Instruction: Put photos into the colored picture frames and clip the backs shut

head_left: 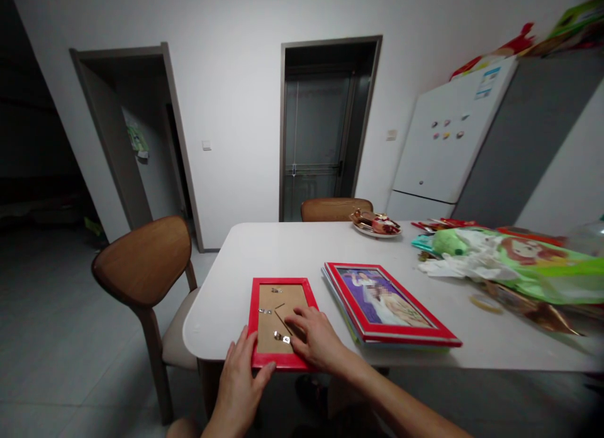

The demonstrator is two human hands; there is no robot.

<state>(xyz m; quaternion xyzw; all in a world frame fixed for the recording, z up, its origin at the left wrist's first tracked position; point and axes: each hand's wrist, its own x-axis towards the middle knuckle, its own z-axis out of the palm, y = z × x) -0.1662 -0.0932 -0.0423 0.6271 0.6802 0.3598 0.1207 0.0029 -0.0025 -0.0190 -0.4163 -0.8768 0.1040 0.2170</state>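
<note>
A small red picture frame (310, 293) lies face down near the table's front edge, its brown backing board (268, 328) showing. Metal clips sit on the board, one (282, 338) by my right thumb, and a thin stand strut (283, 323) runs across its middle. My left hand (240, 370) grips the frame's near left corner, fingers along the side and thumb at the front edge. Over the board's right part rests my right hand (314, 337), fingers bent and apart, touching the backing. Its far fingers are partly hidden.
A larger red-framed photo (401, 334) lies on a stack to the right. Beyond it are a plate of items (377, 230), a green bag (538, 268), crumpled white tissue (472, 262) and a tape roll (486, 304). Wooden chairs (146, 262) stand left and behind the table (278, 246).
</note>
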